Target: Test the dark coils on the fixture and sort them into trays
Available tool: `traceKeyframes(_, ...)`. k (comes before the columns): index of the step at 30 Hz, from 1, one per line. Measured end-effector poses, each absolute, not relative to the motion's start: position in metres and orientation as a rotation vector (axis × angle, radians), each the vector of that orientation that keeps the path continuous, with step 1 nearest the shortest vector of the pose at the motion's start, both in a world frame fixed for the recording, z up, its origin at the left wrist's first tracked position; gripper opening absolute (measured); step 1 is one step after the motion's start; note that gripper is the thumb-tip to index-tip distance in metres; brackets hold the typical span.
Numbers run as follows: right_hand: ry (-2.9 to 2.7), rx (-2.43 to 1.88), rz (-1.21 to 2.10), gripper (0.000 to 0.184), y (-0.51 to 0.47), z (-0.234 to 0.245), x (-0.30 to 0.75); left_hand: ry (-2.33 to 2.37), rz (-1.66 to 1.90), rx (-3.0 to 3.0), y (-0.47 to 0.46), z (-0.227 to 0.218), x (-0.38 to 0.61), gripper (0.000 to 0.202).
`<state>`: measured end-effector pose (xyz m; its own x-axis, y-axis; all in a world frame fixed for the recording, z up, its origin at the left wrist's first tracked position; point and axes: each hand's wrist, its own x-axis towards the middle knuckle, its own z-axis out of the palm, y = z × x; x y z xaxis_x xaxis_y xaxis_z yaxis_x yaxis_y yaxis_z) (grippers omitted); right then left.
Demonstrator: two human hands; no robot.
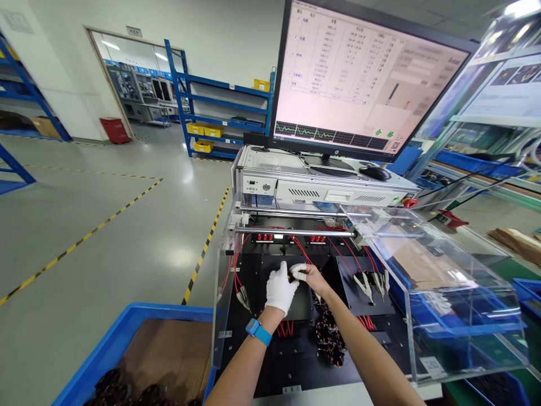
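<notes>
My left hand [280, 290], in a white glove, is closed around a small dark part [291, 276] above the black bench plate [270, 361]. My right hand [311, 277], white coverings on its fingertips, pinches the same part from the right. Fingers hide most of it, so its exact kind does not show. Below my right wrist lies a pile of black round wound parts [329, 335] with reddish wire ends. Pale-sleeved clips [366, 287] on red leads rest right of my hands, and another clip pair [244, 299] lies to the left.
A monitor [363, 73] stands on the tester housing [316, 189], behind two metal rails [296, 232]. A clear hinged cover [465, 316] juts out on the right, near a red emergency button [409, 202]. At lower left, a blue bin [139, 309] holds cardboard and dark round parts.
</notes>
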<state>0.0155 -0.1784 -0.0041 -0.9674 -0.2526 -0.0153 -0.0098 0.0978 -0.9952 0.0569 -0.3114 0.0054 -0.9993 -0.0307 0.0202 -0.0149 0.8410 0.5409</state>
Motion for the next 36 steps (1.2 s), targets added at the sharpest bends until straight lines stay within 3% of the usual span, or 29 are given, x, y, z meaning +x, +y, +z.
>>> traceKeyframes(6,2.798,-0.305,-1.847,0.014,-0.196,-0.016,0.035,-2.977,-0.887,0.121,-0.307,0.006,0.067,0.056)
traceKeyframes(11,3.054,-0.213,-1.605,0.014,-0.206,-0.021,0.041,-2.845,-1.255,0.021,-0.322,0.002,0.077,0.061)
traceKeyframes(13,3.044,-0.195,-1.609,0.018,-0.208,-0.023,0.039,-2.729,-1.562,-0.019,-0.333,-0.002,0.075,0.062)
traceKeyframes(17,2.895,-0.156,-1.751,0.023,-0.209,-0.026,0.032,-2.449,-2.046,-0.004,-0.345,-0.009,0.061,0.040)
traceKeyframes(22,2.504,-0.102,-1.995,0.031,-0.203,-0.026,0.029,-2.363,-2.000,0.003,-0.341,-0.012,0.048,0.022)
traceKeyframes(25,2.504,-0.130,-1.987,0.024,-0.198,-0.023,0.033,-2.350,-1.950,0.009,-0.337,-0.014,0.044,0.018)
traceKeyframes(27,2.759,-0.225,-1.781,0.021,-0.198,-0.020,0.039,-2.346,-1.907,0.030,-0.334,-0.017,0.043,0.017)
traceKeyframes(30,3.139,-0.342,-1.197,0.028,-0.200,-0.011,0.047,-2.334,-1.825,0.077,-0.329,-0.021,0.042,0.017)
traceKeyframes(33,3.227,-0.467,-0.610,0.027,-0.203,-0.001,0.049,-2.324,-1.755,0.124,-0.325,-0.024,0.042,0.017)
traceKeyframes(36,3.182,-0.637,-0.322,0.022,-0.204,0.008,0.046,-2.323,-1.750,0.154,-0.323,-0.027,0.038,0.016)
